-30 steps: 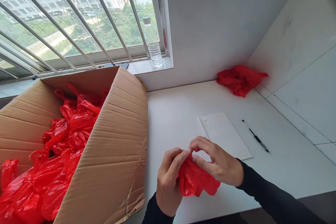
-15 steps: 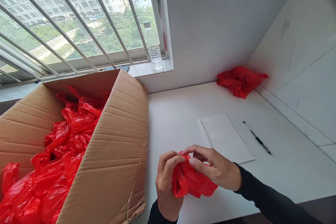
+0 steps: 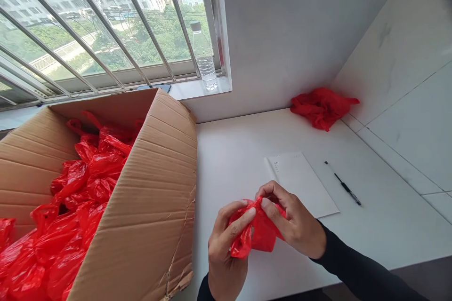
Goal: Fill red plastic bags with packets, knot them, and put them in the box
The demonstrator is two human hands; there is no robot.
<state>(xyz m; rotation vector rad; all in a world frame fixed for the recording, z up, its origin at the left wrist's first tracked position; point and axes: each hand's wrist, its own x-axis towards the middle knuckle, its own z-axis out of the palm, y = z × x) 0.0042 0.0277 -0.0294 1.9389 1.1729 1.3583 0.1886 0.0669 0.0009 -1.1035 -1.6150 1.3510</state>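
A crumpled red plastic bag is held above the white table, near its front edge. My left hand grips the bag's left side, thumb and fingers closed on it near the gathered top. With thumb and fingertips, my right hand pinches the top of the same bag close to the left thumb. Whatever may be inside the bag is hidden. Behind my right hand a white paper booklet lies on the table.
To the left stands an open cardboard box filled with red plastic bags. Another red bag lies in the back corner. A black pen rests right of the booklet. A clear bottle stands on the windowsill beside the barred window.
My right hand's fingers have closed into a pinch on the bag's top, and my left thumb now presses there too. The view has shifted slightly.
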